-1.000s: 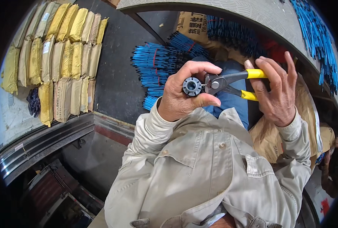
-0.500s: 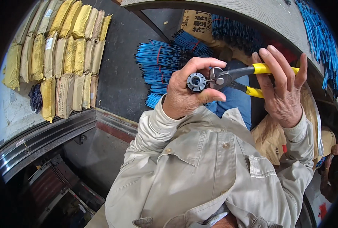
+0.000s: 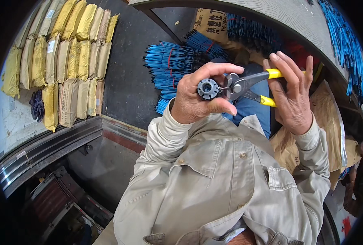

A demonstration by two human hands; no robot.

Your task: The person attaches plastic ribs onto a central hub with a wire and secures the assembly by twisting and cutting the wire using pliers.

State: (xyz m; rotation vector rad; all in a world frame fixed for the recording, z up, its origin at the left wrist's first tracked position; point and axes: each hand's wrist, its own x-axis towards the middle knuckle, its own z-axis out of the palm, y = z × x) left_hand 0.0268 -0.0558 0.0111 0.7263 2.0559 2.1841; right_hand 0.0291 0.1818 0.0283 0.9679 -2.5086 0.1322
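Head view: your left hand (image 3: 198,98) pinches a small dark ring-shaped part (image 3: 208,88) betw. thumb and fingers, held up in front of your chest. Your right hand (image 3: 293,96) wraps the yellow handles of the pliers (image 3: 247,83); the grey nose sits right at the part's edge. Blue rod bundles (image 3: 171,67) lie behind, yellow sacks (image 3: 63,53) stacked far left.

Dark floor (image 3: 128,81). Rows of yellow and tan sacks (image 3: 67,61) lie stacked at upper left. Bundles of blue rods (image 3: 173,65) rest on the floor at centre; more blue rods (image 3: 345,45) lie along the curved grey bench (image 3: 287,20) at upper right. Metal rails (image 3: 46,151) cross lower left. Even daylight.
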